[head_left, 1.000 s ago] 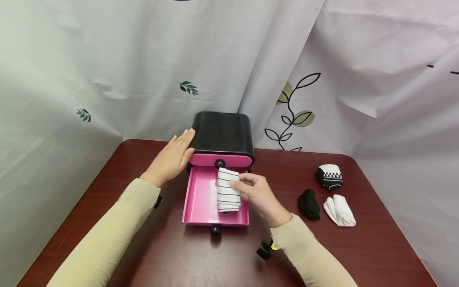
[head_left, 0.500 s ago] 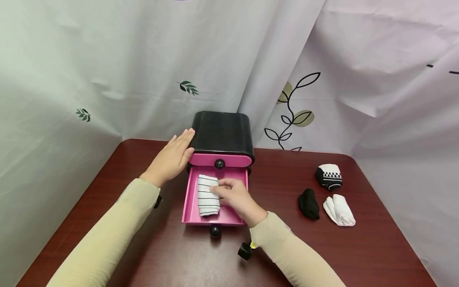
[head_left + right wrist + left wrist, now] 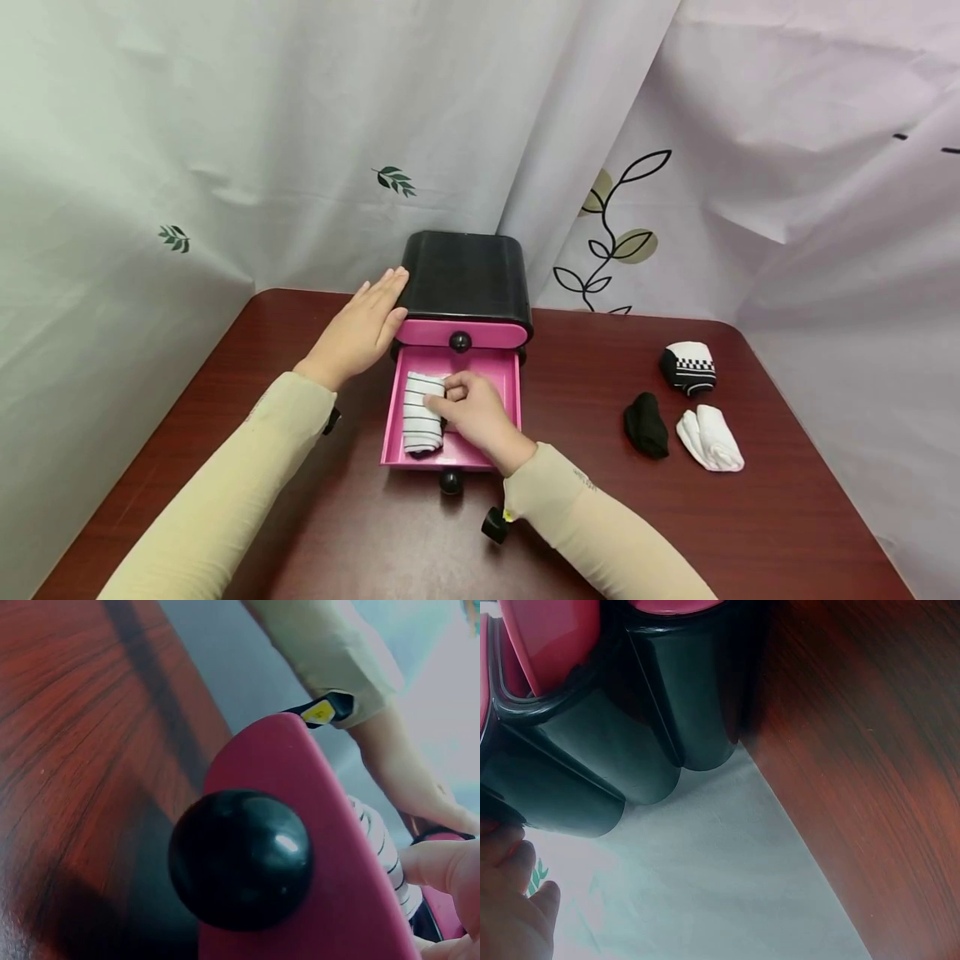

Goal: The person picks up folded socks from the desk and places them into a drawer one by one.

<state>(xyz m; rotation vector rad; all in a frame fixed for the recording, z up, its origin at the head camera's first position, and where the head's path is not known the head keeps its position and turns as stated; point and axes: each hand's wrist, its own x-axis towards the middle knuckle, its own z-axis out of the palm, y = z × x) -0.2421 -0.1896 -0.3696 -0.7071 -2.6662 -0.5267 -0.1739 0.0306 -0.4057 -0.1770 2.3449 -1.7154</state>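
Observation:
A rolled white sock with thin black stripes (image 3: 423, 410) lies along the left side of a pulled-out pink drawer (image 3: 497, 367). My right hand (image 3: 480, 414) reaches over the drawer and pinches that sock by its right edge. In the right wrist view, the drawer's front with its round black knob (image 3: 240, 859) hides part of the striped sock (image 3: 382, 844) and of the fingers. My left hand (image 3: 360, 329) rests with extended fingers against the top left edge of the black drawer unit (image 3: 465, 275); its fingertips also show beside the unit in the left wrist view.
On the table's right side lie a black sock (image 3: 647, 427), a white sock (image 3: 710, 439) and a black-and-white checkered sock (image 3: 689, 368). An upper pink drawer (image 3: 427, 334) stays closed above the extended one. A pale curtain (image 3: 315, 150) hangs behind the table.
My right hand has carried the striped sock leftward and down into the drawer, to its left side. The left hand keeps its place on the unit.

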